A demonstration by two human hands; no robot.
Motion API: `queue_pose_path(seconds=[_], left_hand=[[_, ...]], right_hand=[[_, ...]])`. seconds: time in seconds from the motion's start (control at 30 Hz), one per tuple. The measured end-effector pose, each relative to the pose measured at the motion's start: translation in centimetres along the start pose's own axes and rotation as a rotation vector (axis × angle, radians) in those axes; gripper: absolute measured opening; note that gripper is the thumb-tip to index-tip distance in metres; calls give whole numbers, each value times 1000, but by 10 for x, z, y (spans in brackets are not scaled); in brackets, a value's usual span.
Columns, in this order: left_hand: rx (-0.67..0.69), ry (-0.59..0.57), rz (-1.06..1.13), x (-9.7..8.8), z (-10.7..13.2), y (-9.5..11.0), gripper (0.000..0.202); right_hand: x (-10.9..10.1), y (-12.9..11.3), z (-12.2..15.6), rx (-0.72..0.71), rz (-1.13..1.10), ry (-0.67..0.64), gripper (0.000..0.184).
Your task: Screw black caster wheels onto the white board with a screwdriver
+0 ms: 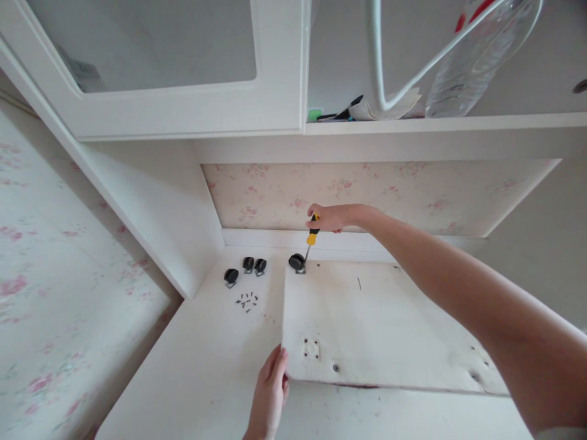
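Note:
My right hand [337, 218] is wrapped round the yellow and black handle of a screwdriver [312, 237]. Its shaft points down to the metal plate of a black caster wheel [297, 262] at the far left corner of a white board [380, 324]. With its fingers on the board's near left corner, my left hand [271, 382] grips the edge, thumb on top. Left of the board lie three more casters, one [231, 276] apart from a pair [254, 264]. Several small screws [247, 301] are scattered in front of them. Screw holes mark the board's near left corner.
The board lies on a white desktop [206, 366] against a wallpapered back wall [321, 189]. Overhead, a shelf [440, 122] holds a clear plastic bottle [468, 73] and a white cable [378, 61] hangs there. A white cabinet door [183, 110] is at the upper left.

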State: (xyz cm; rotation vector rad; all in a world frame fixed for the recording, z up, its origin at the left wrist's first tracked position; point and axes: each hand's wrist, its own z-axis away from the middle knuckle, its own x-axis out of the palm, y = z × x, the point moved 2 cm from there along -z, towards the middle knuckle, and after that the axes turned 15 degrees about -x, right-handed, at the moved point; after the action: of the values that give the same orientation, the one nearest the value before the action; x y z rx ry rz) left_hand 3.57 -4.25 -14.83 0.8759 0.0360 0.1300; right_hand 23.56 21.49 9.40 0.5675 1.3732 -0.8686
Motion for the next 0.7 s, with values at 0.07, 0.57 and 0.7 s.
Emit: queue_pose_path(seconds=[0.07, 0.57, 0.7], left_hand=[[7, 11, 2, 0, 0, 1, 54], [22, 17, 16, -3, -6, 5, 53], [90, 18, -33, -5, -10, 12, 53]], right_hand=[[-1, -1, 3, -32, 3, 8, 59], [0, -19, -3, 218, 135, 70, 35], [2, -23, 1, 284, 114, 112, 36]])
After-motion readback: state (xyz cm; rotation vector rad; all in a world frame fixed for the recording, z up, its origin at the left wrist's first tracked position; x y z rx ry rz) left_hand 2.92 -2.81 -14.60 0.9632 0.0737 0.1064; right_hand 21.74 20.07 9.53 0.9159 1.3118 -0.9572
